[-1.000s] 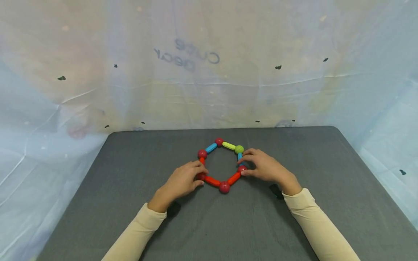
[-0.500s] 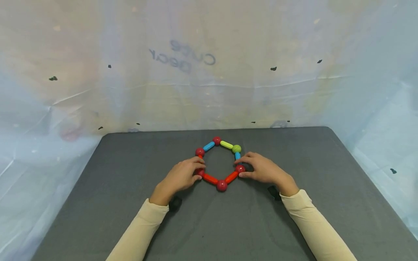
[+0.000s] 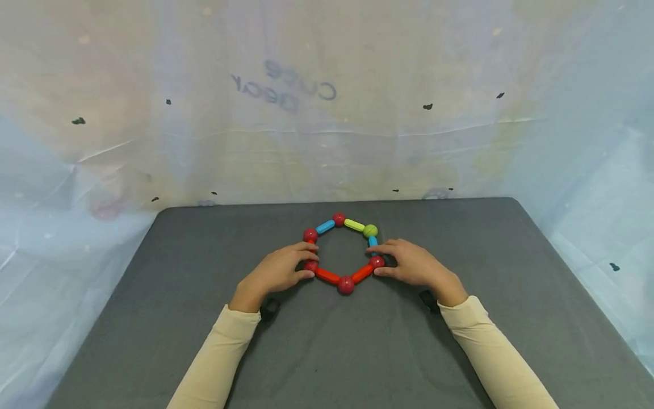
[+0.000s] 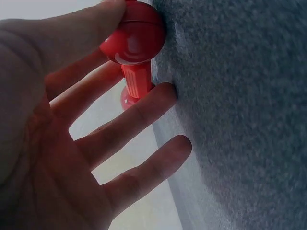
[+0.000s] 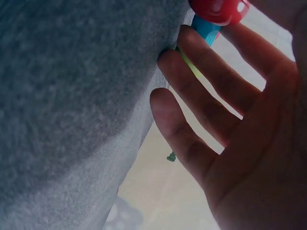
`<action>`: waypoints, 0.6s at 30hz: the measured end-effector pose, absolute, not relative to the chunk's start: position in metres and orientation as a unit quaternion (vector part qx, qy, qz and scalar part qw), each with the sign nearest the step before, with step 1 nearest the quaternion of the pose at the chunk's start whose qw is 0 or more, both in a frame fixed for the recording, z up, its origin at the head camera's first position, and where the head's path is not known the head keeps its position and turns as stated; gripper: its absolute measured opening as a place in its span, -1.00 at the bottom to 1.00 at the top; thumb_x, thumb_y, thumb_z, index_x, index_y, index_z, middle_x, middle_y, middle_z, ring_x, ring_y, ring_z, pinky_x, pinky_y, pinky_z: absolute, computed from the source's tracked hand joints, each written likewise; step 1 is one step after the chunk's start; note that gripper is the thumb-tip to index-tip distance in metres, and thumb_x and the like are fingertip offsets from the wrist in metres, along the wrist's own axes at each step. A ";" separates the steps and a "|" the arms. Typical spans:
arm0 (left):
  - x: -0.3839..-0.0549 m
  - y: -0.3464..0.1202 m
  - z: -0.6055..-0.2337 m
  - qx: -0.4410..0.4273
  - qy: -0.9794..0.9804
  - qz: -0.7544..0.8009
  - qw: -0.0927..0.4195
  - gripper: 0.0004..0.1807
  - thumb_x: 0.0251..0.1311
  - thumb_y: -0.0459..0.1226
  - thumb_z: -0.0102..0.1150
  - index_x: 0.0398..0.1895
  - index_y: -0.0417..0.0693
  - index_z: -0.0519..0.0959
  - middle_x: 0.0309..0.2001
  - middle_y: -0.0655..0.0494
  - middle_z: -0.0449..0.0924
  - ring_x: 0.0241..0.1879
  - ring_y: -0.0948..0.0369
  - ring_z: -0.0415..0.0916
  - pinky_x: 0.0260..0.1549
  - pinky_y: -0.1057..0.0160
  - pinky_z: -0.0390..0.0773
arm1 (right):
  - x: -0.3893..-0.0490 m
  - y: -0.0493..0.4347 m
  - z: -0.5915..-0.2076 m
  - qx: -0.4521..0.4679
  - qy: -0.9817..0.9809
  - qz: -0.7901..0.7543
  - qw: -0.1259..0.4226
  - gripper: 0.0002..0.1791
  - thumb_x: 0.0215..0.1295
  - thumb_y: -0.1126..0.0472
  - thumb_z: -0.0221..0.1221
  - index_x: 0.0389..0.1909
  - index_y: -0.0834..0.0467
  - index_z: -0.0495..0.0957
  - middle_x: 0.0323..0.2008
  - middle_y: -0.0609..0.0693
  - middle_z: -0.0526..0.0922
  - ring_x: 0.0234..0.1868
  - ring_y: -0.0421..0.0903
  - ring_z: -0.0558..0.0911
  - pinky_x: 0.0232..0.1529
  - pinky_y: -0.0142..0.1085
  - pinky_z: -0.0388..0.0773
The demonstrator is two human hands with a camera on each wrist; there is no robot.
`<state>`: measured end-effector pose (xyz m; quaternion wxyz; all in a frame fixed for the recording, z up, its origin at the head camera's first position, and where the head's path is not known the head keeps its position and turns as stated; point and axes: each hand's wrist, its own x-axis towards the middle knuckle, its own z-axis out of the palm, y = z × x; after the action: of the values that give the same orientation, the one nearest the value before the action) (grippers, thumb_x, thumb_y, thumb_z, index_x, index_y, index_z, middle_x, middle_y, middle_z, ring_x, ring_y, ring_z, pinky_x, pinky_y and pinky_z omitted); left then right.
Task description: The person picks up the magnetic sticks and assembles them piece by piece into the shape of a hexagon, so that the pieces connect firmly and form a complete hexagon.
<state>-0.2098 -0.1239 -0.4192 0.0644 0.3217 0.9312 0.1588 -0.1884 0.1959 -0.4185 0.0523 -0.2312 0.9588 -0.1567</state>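
Observation:
A six-sided ring of toy building rods and balls lies on the dark grey table (image 3: 327,341). Its nearest corner is a red ball (image 3: 346,285) between two red rods; a green ball (image 3: 370,231) and a lime rod (image 3: 354,225) are at the back right. My left hand (image 3: 278,267) holds the ring's left side, thumb at the left red ball (image 4: 134,36), fingers past it along a red rod (image 4: 136,79). On the other side my right hand (image 3: 414,262) holds the right red ball (image 3: 377,262), index finger near a blue rod (image 3: 373,243). The remaining fingers of both hands stay extended.
A pale plastic sheet (image 3: 327,165) hangs behind the table's back edge and down both sides, with faint reversed writing and dark spots. A dark band or device (image 3: 270,308) shows under the left wrist, another (image 3: 429,301) under the right.
The view has shifted slightly. The ring's near red ball and left red ball have moved a little toward the back, the left hand moving with them. The right hand keeps nearly the same place.

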 end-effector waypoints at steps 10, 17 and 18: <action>-0.209 -0.127 -0.417 0.335 0.928 0.157 0.050 -0.63 0.21 -0.10 0.26 0.08 0.07 0.61 0.32 0.19 0.36 0.28 0.12 0.35 0.20 0.03 0.38 | -0.187 0.201 -0.414 -0.226 0.958 -0.165 0.057 -0.41 0.19 -0.18 0.25 0.26 -0.17 0.46 0.14 0.01 0.54 0.17 0.05 0.49 0.12 0.06 0.42; -0.210 -0.128 -0.417 0.349 0.922 0.167 0.036 -0.64 0.19 -0.14 0.27 0.06 0.04 0.63 0.30 0.15 0.40 0.25 0.11 0.39 0.18 0.03 0.41 | -0.186 0.203 -0.416 -0.239 0.951 -0.191 0.044 -0.51 0.19 -0.10 0.28 0.16 -0.13 0.54 0.02 -0.08 0.60 0.02 -0.06 0.55 0.03 -0.05 0.47; -0.210 -0.127 -0.417 0.349 0.921 0.168 0.035 -0.64 0.19 -0.14 0.27 0.06 0.03 0.63 0.30 0.15 0.40 0.25 0.10 0.40 0.18 0.03 0.41 | -0.186 0.202 -0.416 -0.241 0.951 -0.191 0.041 -0.53 0.19 -0.10 0.28 0.14 -0.13 0.56 -0.01 -0.10 0.60 -0.04 -0.10 0.55 -0.01 -0.08 0.48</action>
<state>-0.2096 -0.1275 -0.4173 0.0353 0.3488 0.9214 0.1679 -0.1864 0.2022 -0.4160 0.0410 -0.2415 0.9505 -0.1912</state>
